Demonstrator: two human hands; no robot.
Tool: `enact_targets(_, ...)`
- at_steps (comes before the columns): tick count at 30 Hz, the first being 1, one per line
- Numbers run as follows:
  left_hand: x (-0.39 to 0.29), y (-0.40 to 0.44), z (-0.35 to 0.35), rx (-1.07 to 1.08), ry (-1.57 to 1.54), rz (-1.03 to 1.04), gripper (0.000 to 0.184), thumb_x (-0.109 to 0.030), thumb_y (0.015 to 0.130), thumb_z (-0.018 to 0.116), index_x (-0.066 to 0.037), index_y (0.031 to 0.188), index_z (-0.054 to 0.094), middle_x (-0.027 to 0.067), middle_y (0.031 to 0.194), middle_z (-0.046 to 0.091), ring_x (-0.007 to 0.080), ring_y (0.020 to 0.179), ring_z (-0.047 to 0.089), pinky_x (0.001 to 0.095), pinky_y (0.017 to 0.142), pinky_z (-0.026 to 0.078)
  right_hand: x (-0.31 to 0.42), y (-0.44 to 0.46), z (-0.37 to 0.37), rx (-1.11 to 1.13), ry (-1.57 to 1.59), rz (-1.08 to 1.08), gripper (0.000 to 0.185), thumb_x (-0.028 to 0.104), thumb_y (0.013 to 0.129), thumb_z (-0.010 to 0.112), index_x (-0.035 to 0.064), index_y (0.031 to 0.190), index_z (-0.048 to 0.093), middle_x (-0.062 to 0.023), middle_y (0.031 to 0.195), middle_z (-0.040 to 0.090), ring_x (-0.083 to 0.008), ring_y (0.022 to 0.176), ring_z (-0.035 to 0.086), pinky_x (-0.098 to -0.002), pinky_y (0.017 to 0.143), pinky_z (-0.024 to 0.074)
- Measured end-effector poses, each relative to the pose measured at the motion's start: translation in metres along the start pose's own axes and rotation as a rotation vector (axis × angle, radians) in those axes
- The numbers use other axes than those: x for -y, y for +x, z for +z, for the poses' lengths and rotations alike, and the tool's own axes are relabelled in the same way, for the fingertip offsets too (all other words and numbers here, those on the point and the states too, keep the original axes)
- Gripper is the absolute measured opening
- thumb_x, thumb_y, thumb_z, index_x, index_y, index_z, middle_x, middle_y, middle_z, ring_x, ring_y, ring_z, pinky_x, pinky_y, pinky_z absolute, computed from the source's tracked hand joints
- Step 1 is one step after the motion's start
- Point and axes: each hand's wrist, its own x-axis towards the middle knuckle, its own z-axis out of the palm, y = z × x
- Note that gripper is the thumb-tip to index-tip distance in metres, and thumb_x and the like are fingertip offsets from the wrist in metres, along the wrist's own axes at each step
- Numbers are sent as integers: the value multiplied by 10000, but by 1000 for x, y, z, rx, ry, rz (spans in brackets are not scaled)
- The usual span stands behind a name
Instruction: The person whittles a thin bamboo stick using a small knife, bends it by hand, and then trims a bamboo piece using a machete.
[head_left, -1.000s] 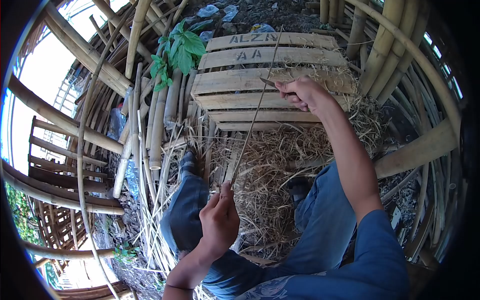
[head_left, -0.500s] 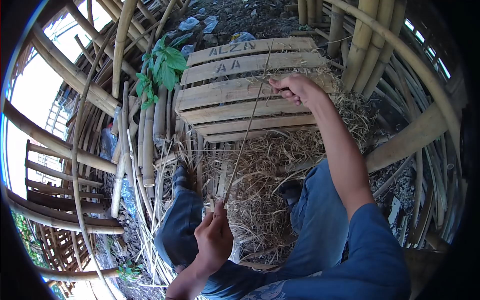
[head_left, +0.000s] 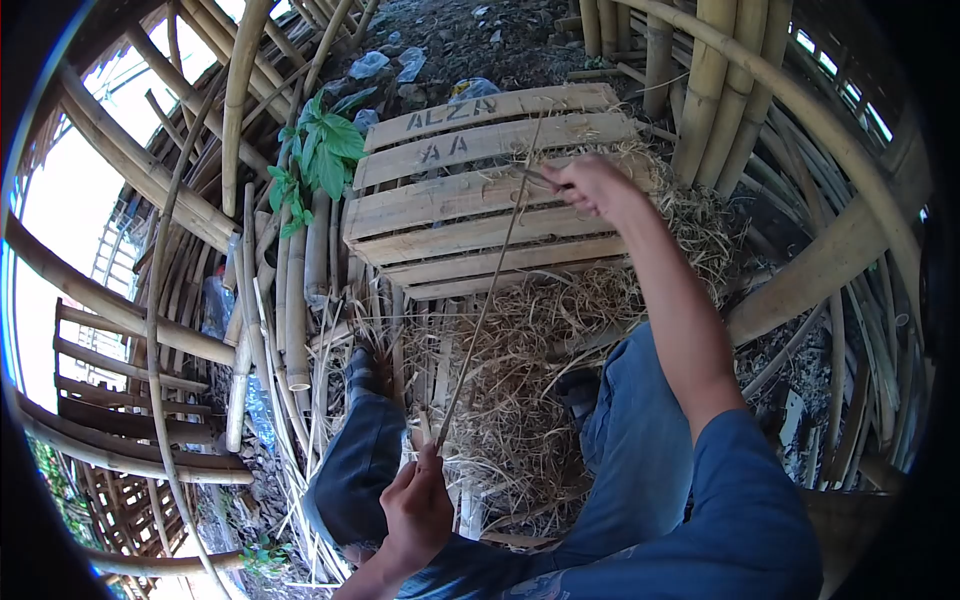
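My left hand (head_left: 416,512) is closed around the lower end of a long thin bamboo strip (head_left: 489,292). The strip slants up and away from my lap, over the side of a slatted wooden crate (head_left: 425,208). Near the strip's upper part, my right hand (head_left: 592,187) grips a knife (head_left: 533,176). Its dark blade points left and meets or crosses the strip; whether it touches, I cannot tell. Most of the knife's handle is hidden in my fingers. Stencilled letters mark the crate's upper slats.
Curly bamboo shavings (head_left: 540,370) cover the ground between my legs and lie on the crate's right side. A green leafy plant (head_left: 325,150) stands left of the crate. Bamboo poles (head_left: 296,300) lie at left, and thick upright bamboo posts (head_left: 715,100) stand at right.
The view has shifted slightly. My right hand and the knife sit a little lower against the crate, and more of the blade shows. My left hand still holds the strip, slightly lower in view.
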Motion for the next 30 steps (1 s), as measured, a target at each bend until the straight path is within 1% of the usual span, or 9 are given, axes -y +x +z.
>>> enact_targets(7,-1,-28,-17,-18,-36,-99,213,77,810,545,62,1015,598,124,564,480,180,436,456,298,408,318,-5,-15,24,237,-85,-60,398,366,863,604,-8,730,581,28,455,414,-54,366,299,-252,352,201)
enact_targets(9,0,-33,-23,-19,9,-89,224,83,793,554,68,1011,605,130,577,499,202,440,496,301,406,358,-9,-20,31,363,-74,-165,380,351,861,615,1,717,577,23,479,438,-56,394,355,-240,368,246)
enact_targets(13,5,-43,-31,-28,93,-140,218,79,794,560,66,1006,610,125,574,498,202,428,492,301,401,353,-20,-26,56,351,-282,-379,353,332,862,617,6,732,580,-11,502,464,-82,439,419,-258,414,323)
enact_targets(15,5,-48,-32,-75,97,-134,219,72,798,557,60,1010,612,119,565,491,200,408,471,313,388,336,-25,-28,68,211,-520,-582,321,315,859,617,13,757,581,-51,527,490,-135,480,468,-293,479,382)
enact_targets(16,5,-50,-33,-75,102,-139,219,72,798,557,60,1010,612,119,565,491,200,408,471,313,388,336,-30,-28,76,156,-517,-591,290,294,858,605,20,770,574,-104,555,535,-224,496,527,-365,518,418)
enact_targets(20,12,-65,-27,-131,207,-73,233,70,798,551,59,1024,605,111,547,467,216,411,457,328,388,316,-34,-43,92,-150,-841,-674,250,229,813,563,-10,741,578,-186,636,615,-333,628,635,-426,611,509)
enact_targets(23,12,-81,-27,-150,288,-21,238,62,804,543,57,1034,602,112,548,470,223,447,478,309,419,332,-38,-37,103,-297,-784,-590,243,198,784,550,-23,696,599,-208,630,618,-348,607,638,-433,592,517)
enact_targets(28,-11,-91,-30,-137,377,-36,202,53,818,542,81,1007,609,148,589,512,229,503,529,310,446,381,-27,-37,103,-277,-768,-529,246,163,752,542,-25,611,616,-230,612,612,-356,608,644,-426,585,529)
enact_targets(30,-4,-113,-26,-107,-70,-450,375,16,783,591,13,1156,554,268,1131,550,421,1123,492,491,979,354,-25,-33,97,-291,-767,-518,260,167,748,545,-25,591,619,-235,608,609,-355,606,645,-421,584,532)
